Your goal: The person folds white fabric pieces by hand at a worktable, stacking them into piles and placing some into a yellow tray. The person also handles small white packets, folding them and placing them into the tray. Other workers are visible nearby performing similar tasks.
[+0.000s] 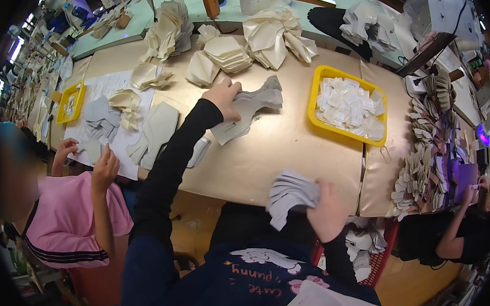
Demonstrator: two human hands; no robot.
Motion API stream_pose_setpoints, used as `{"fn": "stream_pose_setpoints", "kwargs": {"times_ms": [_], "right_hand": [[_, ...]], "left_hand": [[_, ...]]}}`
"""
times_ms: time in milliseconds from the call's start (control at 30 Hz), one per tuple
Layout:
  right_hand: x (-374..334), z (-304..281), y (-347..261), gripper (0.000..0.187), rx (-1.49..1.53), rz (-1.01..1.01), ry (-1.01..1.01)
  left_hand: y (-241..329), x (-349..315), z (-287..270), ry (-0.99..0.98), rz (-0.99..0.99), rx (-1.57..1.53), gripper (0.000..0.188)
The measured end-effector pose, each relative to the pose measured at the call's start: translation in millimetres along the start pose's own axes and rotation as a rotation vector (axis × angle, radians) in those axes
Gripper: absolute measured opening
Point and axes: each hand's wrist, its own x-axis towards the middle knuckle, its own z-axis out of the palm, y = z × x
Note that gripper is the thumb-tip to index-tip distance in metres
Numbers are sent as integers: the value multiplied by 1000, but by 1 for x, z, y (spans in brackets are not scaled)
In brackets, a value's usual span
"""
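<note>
My left hand [223, 99] reaches far across the table, its thumb and fingers closed round one end of a stack of grey cut pieces [257, 102] lying there. Close to my body, at the table's near edge, my right hand [327, 208] grips a fanned bundle of grey cut pieces [290, 194] by its right end. The pieces are thin, curved and layered; whether they are fabric or leather I cannot tell. Left of my forearm lie more pale grey cut pieces [159, 128], partly under a smaller grey stack [199, 152] beside my sleeve.
Cream piece stacks [228, 53] line the table's far side. To the right stands a yellow tray [313, 98] full of small whitish pieces. A co-worker in pink [69, 224] handles pieces at left, near a small yellow tray [82, 95]. A red basket [387, 245] sits below the table's edge.
</note>
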Motion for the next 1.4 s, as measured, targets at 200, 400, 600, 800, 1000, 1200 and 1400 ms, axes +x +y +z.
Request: {"fn": "stream_pose_setpoints", "kwargs": {"times_ms": [200, 400, 600, 800, 1000, 1200, 1400], "right_hand": [[27, -17, 34, 53, 367, 251, 19], [54, -19, 16, 42, 1295, 375, 99], [170, 3, -29, 44, 828, -286, -264], [306, 81, -132, 59, 346, -718, -640], [267, 104, -129, 55, 36, -711, 114], [133, 43, -49, 64, 1444, -243, -584], [69, 30, -9, 53, 1225, -103, -87]], "left_hand": [[38, -46, 18, 205, 27, 110, 42], [56, -122, 41, 575, 40, -309, 42], [52, -208, 57, 816, -315, -1266, 54], [89, -246, 97, 855, -501, -2136, 59], [129, -216, 98, 810, -469, -2039, 61], [150, -157, 93, 688, -530, -2334, 50], [201, -114, 110, 565, -407, -2136, 63]]}}
